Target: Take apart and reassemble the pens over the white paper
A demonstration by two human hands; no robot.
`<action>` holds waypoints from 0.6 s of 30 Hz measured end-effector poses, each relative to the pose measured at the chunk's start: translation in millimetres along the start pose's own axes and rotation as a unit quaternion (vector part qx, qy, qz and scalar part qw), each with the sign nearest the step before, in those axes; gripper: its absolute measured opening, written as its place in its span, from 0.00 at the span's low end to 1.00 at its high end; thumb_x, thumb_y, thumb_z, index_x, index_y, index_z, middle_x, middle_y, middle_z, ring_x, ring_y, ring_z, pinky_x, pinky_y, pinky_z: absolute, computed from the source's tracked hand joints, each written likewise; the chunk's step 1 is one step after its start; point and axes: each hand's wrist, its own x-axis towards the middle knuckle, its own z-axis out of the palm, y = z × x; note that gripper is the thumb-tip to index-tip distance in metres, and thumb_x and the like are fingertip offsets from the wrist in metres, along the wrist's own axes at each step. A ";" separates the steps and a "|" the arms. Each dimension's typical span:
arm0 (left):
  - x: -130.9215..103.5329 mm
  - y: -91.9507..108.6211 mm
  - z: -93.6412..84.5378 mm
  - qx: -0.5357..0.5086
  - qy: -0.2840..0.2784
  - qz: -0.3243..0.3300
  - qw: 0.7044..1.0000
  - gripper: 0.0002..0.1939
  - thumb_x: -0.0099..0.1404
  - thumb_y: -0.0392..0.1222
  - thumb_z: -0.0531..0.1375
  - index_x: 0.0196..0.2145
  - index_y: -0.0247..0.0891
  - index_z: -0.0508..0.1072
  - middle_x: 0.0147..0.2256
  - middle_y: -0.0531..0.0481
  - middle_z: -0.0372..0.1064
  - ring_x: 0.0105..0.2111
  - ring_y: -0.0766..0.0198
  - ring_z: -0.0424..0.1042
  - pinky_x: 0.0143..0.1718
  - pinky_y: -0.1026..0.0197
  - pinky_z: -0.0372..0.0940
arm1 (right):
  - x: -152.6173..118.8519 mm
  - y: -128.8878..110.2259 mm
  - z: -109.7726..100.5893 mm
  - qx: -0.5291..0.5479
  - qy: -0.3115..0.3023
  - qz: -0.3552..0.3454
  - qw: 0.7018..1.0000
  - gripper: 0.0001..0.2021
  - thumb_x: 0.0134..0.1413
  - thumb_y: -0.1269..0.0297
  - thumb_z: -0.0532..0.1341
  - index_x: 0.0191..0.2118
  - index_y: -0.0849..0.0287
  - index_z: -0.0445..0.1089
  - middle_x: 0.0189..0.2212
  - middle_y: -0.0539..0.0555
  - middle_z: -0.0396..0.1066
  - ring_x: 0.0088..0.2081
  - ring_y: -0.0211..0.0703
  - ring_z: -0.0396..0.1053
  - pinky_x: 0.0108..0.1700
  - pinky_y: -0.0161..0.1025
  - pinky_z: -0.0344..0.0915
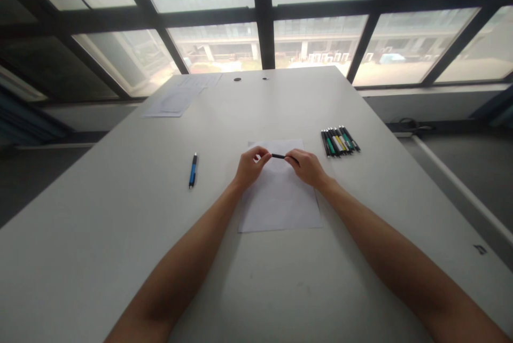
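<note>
Between my two hands a dark pen (278, 156) is held level above a white sheet of paper (280, 209). My left hand (251, 165) pinches one end of it between thumb and finger. The other end is gripped by my right hand (306, 165), whose fingers hide part of it. Off to the left lies a blue and black pen (193, 171), touched by neither hand. A row of several pens (340, 141) in black, green, yellow and white rests beyond my right hand.
The white table (132, 215) stretches away to large dark-framed windows (263, 17). More paper sheets (176, 98) lie at the far left. Two small round dark spots (237, 79) show near the far edge, and a dark mark (480, 249) is at the right edge.
</note>
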 end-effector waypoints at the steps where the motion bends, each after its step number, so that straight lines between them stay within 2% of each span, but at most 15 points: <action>1: 0.0 -0.2 -0.1 -0.004 0.001 0.004 1.000 0.13 0.63 0.52 0.62 0.32 0.39 0.75 0.30 0.52 0.74 0.30 0.64 0.70 0.34 0.61 0.63 | -0.1 0.5 0.4 0.001 0.000 0.002 1.000 0.10 0.66 0.62 0.55 0.38 0.55 0.73 0.36 0.54 0.75 0.37 0.43 0.71 0.40 0.37 0.61; 5: -0.1 -1.1 -0.2 -0.017 0.007 0.013 1.000 0.10 0.62 0.49 0.63 0.35 0.40 0.76 0.32 0.51 0.75 0.33 0.64 0.72 0.35 0.61 0.65 | -0.7 2.3 2.1 0.019 0.004 0.013 1.000 0.07 0.64 0.61 0.59 0.42 0.55 0.72 0.36 0.53 0.76 0.37 0.43 0.71 0.40 0.36 0.61; 9: -0.5 -1.7 -0.2 -0.020 0.008 0.013 1.000 0.11 0.62 0.49 0.63 0.36 0.39 0.76 0.33 0.50 0.75 0.33 0.63 0.72 0.36 0.60 0.65 | -1.6 2.2 2.2 0.036 0.008 0.026 0.999 0.10 0.57 0.60 0.65 0.43 0.54 0.69 0.34 0.51 0.75 0.32 0.41 0.70 0.36 0.35 0.60; 14: -0.6 -3.0 -0.7 -0.027 0.001 0.018 0.999 0.10 0.62 0.48 0.64 0.36 0.39 0.77 0.33 0.50 0.76 0.33 0.63 0.73 0.36 0.60 0.65 | -1.3 1.1 0.4 0.020 0.016 0.030 0.999 0.05 0.60 0.60 0.62 0.37 0.55 0.69 0.31 0.51 0.74 0.31 0.40 0.69 0.35 0.34 0.58; 18: -0.5 -1.9 -1.3 -0.031 0.003 0.023 0.999 0.09 0.61 0.47 0.64 0.36 0.39 0.78 0.33 0.50 0.76 0.33 0.63 0.73 0.36 0.60 0.65 | -0.1 1.7 0.4 0.006 0.000 0.022 1.000 0.08 0.64 0.60 0.58 0.35 0.56 0.71 0.32 0.52 0.75 0.33 0.42 0.69 0.36 0.35 0.57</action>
